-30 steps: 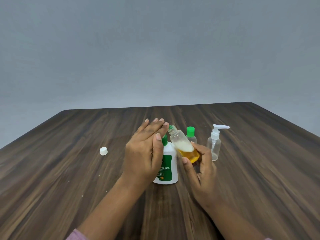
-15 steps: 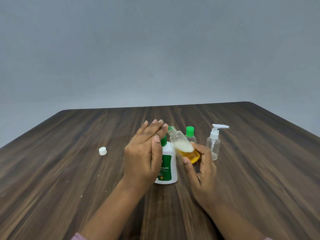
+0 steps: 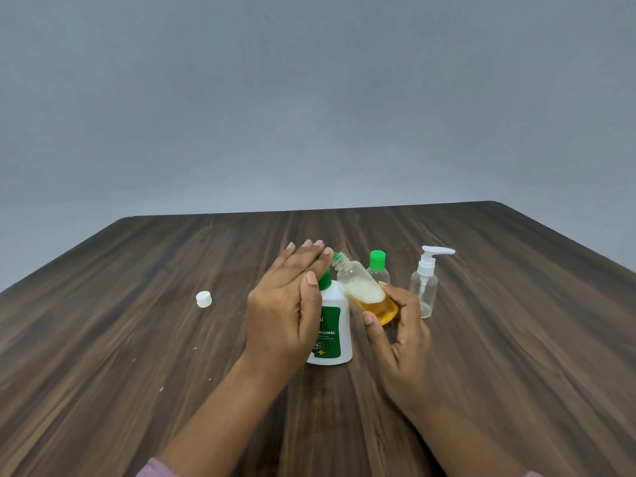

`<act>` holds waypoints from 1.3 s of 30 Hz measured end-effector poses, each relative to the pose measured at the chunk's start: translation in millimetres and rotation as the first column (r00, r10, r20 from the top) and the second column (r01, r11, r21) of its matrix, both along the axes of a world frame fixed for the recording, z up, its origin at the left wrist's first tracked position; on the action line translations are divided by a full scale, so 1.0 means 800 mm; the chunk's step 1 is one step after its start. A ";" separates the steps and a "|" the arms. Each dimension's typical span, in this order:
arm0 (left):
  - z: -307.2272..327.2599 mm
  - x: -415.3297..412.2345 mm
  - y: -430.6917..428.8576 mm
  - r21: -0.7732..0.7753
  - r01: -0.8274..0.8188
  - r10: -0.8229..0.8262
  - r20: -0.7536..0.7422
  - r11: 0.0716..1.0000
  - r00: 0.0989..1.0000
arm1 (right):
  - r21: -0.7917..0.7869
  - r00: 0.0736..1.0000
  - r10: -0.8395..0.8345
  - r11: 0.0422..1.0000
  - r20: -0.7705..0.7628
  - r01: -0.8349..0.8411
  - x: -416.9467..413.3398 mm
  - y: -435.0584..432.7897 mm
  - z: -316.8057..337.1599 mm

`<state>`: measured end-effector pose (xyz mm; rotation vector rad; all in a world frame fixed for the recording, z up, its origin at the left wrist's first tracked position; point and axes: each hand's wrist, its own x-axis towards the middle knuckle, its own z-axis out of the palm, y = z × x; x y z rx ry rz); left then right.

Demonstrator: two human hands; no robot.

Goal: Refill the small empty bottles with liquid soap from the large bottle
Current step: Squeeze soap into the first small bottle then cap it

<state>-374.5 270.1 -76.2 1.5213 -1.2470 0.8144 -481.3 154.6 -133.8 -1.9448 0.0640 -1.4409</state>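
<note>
Amber liquid under white foam half-fills a clear plastic small bottle, uncapped and tilted, gripped at its base by the right hand. The left hand is flat, fingers straight, at the bottle's threaded mouth. A white large bottle, green-capped, stands between the hands on the dark woodgrain tabletop. Behind stand a clear capped bottle and a pump bottle; a white cap lies well left.

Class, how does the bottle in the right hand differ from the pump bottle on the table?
The held bottle is tilted in the right hand; the pump bottle stands upright. The held bottle contains amber liquid and foam; the pump bottle looks nearly empty. The held bottle is uncapped; the pump bottle has its pump. Both are clear.
</note>
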 end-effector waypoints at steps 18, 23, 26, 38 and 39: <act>0.000 0.004 0.000 -0.024 0.053 -0.055 -0.074 0.998 0.996 | 0.001 1.000 0.013 1.000 -0.023 -0.013 0.002 -0.001 0.000; 0.012 0.001 0.001 -0.008 0.033 -0.034 -0.065 0.999 0.997 | 0.006 1.000 0.008 1.000 -0.019 -0.008 0.003 0.000 0.001; 0.014 -0.001 0.000 -0.007 0.010 -0.010 -0.053 1.000 0.999 | 0.011 1.000 0.017 1.000 -0.015 -0.017 0.002 0.000 0.001; 0.000 0.001 0.000 -0.016 0.022 -0.022 -0.052 1.000 0.998 | 0.005 1.000 0.006 1.000 -0.018 -0.006 0.002 0.000 0.000; 0.002 0.000 0.001 -0.013 0.022 -0.022 -0.052 1.000 0.998 | 0.007 1.000 0.004 1.000 -0.019 -0.004 0.002 0.000 0.000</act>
